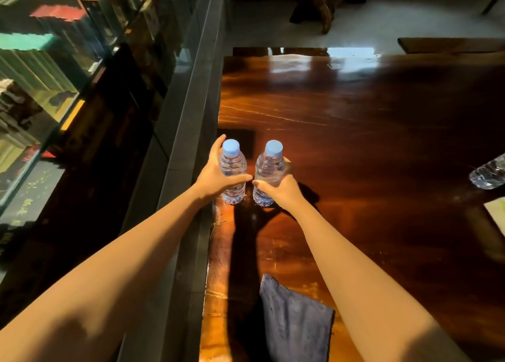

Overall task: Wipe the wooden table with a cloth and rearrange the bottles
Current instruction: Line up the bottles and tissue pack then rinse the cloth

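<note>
Looks like the bottle-rearranging part is what's being worked on right now. Two upright water bottles with blue caps are stood side by side near the left edge of the wooden table (pixel 355 142), just beside each other but not quite touching. The left bottle (pixel 233 170) is wrapped by the left hand (pixel 216 175), fingers behind and thumb across the front, so it's clamped on. The right bottle (pixel 269 173) is gripped the same way by the right hand (pixel 281 189), closed around its lower half. Whether both bases are actually down on the wood or a hair off it can't be told from this angle.

The wiping bit: a dark blue cloth (pixel 297 323) is left lying flat on the near end of the table, not held by anything. The tabletop is glossy and reflective, so it's probably been wiped already, but that's a guess, can't be confirmed.

Count so far:
- bottles: three seen in total, two upright in the hands, plus a third bottle (pixel 489 174) lying on its side at the far right edge, cut off by the frame
- cloths: one
- hands: two, both busy

So what's likely left is the lying bottle being brought over to the pair, maybe the cloth being put away
</note>
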`<state>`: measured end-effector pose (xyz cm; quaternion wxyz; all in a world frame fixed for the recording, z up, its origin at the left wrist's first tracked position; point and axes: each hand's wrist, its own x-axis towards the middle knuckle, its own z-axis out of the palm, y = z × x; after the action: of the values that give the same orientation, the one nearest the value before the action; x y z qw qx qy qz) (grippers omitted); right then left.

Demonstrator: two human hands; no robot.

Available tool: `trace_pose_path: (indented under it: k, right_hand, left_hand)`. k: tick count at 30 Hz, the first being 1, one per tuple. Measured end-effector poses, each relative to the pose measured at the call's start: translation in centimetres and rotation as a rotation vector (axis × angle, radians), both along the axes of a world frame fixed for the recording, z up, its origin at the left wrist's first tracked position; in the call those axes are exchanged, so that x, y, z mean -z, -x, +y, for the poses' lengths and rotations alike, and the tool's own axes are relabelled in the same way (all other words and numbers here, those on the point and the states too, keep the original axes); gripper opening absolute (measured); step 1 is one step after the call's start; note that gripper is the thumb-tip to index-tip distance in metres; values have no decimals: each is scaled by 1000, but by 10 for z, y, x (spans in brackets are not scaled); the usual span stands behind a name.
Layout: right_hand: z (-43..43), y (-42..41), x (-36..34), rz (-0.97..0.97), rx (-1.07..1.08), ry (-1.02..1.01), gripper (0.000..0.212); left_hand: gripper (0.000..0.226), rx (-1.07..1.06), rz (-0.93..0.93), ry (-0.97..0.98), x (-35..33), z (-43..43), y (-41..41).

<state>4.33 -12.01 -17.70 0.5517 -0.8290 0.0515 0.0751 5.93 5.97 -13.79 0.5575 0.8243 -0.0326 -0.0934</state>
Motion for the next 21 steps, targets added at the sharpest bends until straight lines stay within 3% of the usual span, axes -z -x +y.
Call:
trace_pose_path:
  k: [2,5,7,9,11,12,16,21]
  right_hand:
    - [-9,2,0,23,-38,121,82]
    - [-31,9,3,193,-102,327,111]
    - [-46,15,4,261,-163,418,117]
    - [-62,21,6,271,-239,516,117]
    - [-80,27,8,282,-301,583,116]
    - [-90,30,9,293,-325,605,115]
    - [-135,41,8,343,-395,662,112]
    - [-210,53,0,360,-347,663,109]
  left_hand:
    - [110,-6,64,74,1,1,7]
    - [89,-70,116,12,13,3,27]
    - [69,-113,298,-158,20,1,42]
    - [50,8,487,-460,21,-9,54]
    - [56,157,516,-764,17,-28,63]
    - [62,207,509,-824,13,-42,66]
    - [65,406,470,-776,3,-111,66]
    - [66,437,300,-734,0,-207,58]
